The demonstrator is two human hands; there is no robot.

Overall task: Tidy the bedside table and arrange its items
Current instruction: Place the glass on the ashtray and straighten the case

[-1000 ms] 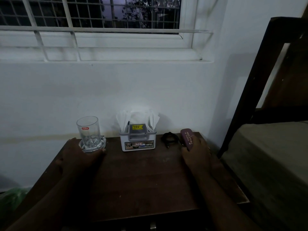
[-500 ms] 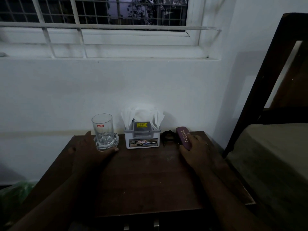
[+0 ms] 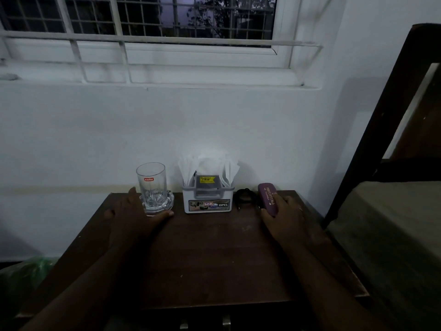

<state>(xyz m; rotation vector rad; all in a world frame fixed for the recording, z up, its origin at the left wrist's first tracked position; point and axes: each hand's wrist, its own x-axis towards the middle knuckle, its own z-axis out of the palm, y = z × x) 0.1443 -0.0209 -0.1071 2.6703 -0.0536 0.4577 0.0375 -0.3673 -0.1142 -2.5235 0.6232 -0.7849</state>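
A dark wooden bedside table [image 3: 214, 259] stands against the white wall. At its back left a clear "cello" glass [image 3: 151, 185] stands upright in a cut-glass dish [image 3: 168, 201]. My left hand [image 3: 133, 218] lies on the table, thumb and forefinger curved round the dish's base. A white tissue holder [image 3: 207, 199] with white napkins is at the back centre. To its right lie a small black coiled cord [image 3: 244, 199] and a purple spectacle case [image 3: 267, 198]. My right hand [image 3: 285, 219] grips the case's near end.
A bed with a dark wooden frame [image 3: 381, 115] and a mattress [image 3: 393, 223] adjoins the table on the right. A green bag [image 3: 31, 271] lies on the floor at the left. The barred window sill overhangs the wall behind.
The glass and dish have slid right, closer to the tissue holder, with my left hand. The purple case has shifted slightly left toward the cord. The camera has moved nearer.
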